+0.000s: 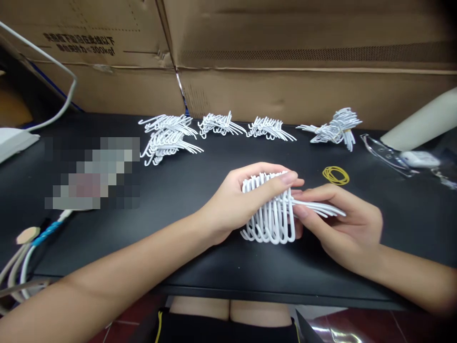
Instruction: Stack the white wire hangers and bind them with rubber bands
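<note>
A bundle of white wire hooks [273, 221] is held over the black table, its curved ends side by side and its straight ends pointing right. My left hand [252, 193] wraps round the bundle from the left, thumb across the front. On the other side, my right hand [342, 226] pinches the straight ends between thumb and fingers; part of its fingers is hidden behind the hooks. Just beyond the right hand lie yellow rubber bands [335, 175].
Further bunches of white hooks stand along the back: a stacked pair [167, 138], one bunch [217, 124], another [269, 128], and a bunch [337, 128] at right. Cardboard boxes [285, 95] line the rear. Glasses [387, 155] lie at right, cables [26, 267] at left.
</note>
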`<action>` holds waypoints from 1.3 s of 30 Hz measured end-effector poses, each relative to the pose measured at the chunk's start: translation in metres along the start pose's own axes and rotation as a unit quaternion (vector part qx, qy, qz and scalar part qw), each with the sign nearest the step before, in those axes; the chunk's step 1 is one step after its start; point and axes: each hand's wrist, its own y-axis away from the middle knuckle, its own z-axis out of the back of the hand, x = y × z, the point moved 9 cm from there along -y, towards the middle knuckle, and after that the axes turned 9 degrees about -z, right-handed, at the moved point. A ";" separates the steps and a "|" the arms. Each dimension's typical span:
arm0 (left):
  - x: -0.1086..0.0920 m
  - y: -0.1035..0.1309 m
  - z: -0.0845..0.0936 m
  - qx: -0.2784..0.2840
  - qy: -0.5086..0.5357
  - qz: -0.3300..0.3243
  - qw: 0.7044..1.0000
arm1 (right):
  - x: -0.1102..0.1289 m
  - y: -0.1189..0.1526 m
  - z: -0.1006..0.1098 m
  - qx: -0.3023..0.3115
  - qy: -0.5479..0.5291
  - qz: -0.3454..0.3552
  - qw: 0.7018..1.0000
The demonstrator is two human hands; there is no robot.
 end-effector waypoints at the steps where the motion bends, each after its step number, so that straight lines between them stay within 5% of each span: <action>1: 0.000 0.000 0.000 -0.002 0.001 -0.001 1.000 | 0.000 0.000 0.000 -0.003 0.001 0.000 1.000; 10: -0.001 0.000 0.002 -0.007 0.000 -0.005 1.000 | 0.003 0.002 0.005 -0.045 0.042 0.031 0.998; 19: 0.003 0.000 0.002 -0.003 0.014 0.014 1.000 | 0.011 0.004 0.002 -0.025 0.032 0.080 0.996; 39: 0.002 -0.001 -0.001 0.012 -0.007 0.020 1.000 | 0.008 0.007 0.001 -0.024 0.024 0.058 0.998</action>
